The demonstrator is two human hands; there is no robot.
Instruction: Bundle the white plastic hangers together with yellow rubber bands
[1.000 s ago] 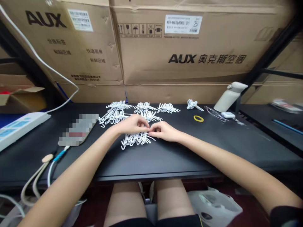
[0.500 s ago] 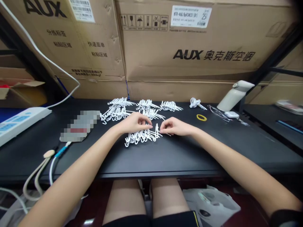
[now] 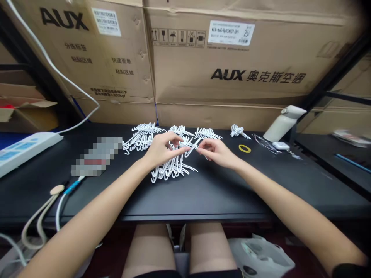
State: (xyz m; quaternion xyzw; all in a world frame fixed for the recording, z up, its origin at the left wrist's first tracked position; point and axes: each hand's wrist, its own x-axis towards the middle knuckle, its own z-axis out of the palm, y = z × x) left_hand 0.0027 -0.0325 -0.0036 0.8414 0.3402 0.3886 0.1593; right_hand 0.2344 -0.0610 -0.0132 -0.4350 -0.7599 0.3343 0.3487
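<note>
Several bundles of small white plastic hooks (image 3: 142,137) lie in a row on the black table (image 3: 203,193). My left hand (image 3: 160,148) rests on the nearest bundle (image 3: 171,170), its fingers curled and pinching a white hook. My right hand (image 3: 216,150) is just to the right, fingers pinched on the other end of the same single white hook (image 3: 191,146), held a little above the table between both hands.
A yellow rubber band (image 3: 244,148) and a small hook cluster (image 3: 237,131) lie right of my hands. A white bottle (image 3: 282,121), glasses (image 3: 262,139), a power strip (image 3: 26,148), cables (image 3: 43,216) and large cardboard boxes (image 3: 232,65) ring the table.
Both hands lifted from the near bundle and moved slightly away from me; a single hook now spans the gap between the pinched fingers. The view shifted a little.
</note>
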